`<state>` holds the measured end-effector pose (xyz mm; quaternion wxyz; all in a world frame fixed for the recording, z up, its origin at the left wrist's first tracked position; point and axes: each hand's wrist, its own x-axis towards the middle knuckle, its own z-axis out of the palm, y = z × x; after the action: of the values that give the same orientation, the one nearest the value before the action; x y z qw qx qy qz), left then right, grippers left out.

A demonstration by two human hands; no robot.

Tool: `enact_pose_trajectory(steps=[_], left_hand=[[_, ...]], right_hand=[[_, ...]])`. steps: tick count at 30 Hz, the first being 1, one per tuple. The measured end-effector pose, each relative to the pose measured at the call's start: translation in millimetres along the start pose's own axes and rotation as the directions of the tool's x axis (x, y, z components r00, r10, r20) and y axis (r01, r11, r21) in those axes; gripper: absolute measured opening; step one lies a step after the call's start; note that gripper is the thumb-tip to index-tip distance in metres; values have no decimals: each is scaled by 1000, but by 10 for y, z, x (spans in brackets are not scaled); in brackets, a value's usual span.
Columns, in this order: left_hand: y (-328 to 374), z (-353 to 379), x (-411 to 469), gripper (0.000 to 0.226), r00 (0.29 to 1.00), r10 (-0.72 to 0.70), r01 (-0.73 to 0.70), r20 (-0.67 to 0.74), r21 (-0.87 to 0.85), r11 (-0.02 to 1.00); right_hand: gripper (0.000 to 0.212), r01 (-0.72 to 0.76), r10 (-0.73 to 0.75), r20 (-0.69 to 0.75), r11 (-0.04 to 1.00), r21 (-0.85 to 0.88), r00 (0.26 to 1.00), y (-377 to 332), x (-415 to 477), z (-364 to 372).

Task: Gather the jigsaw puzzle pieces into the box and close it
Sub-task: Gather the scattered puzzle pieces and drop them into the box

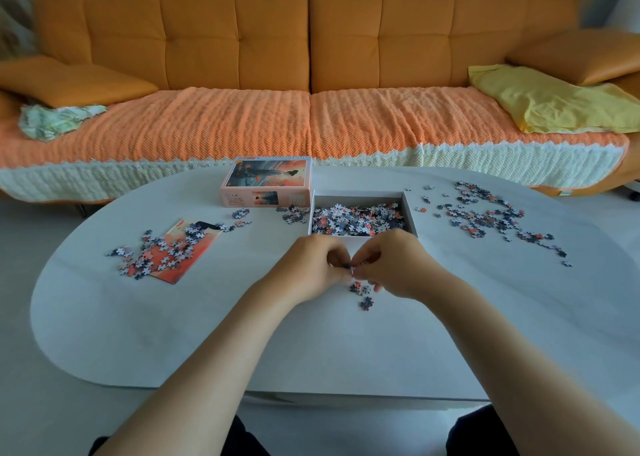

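An open white box (410, 211) sits mid-table, filled with many small puzzle pieces (356, 219). Its lid (268, 182), printed with an orange picture, lies to the box's left. My left hand (311, 268) and my right hand (394, 265) meet just in front of the box, fingertips curled together and pinching a few pieces between them. A small cluster of pieces (362, 294) lies on the table right under my hands. Loose pieces are spread at the right (488, 216), and another heap (156, 251) lies on a printed sheet (169, 272) at the left.
The grey oval table (311, 345) carries everything. A few stray pieces (296, 215) lie between lid and box. Behind the table stands an orange sofa (311, 57) with a yellow cloth (554, 99) and cushions.
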<state>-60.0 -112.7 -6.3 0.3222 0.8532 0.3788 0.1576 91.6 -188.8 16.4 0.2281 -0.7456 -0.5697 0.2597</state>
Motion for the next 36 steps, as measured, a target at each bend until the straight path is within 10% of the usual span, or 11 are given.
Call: enact_pose_trajectory(steps=[9,19,24,29,36], left_hand=[[48,-116,421,10,962,82,-92,-261,-24,995],[-86,-105,460,19,918,272,-205,-287,245,948],[-8,-109,205,10,977,207,-197,-44,167,966],[-69,-12,68,35,970,161,-205,180,261,943],[-35,77,1,14,974,154,-182,168,167,969]], right_hand=[[12,155,-125,-361,987,54,924,35,339,-169],[16,147,-165,-310,986,-81,936,192,371,-207],[17,318,-347,-189,934,-164,919,167,117,-250],[24,197,-168,128,945,-261,977,206,-87,-164],[27,124,-94,106,937,-326,990,158,-142,-42]])
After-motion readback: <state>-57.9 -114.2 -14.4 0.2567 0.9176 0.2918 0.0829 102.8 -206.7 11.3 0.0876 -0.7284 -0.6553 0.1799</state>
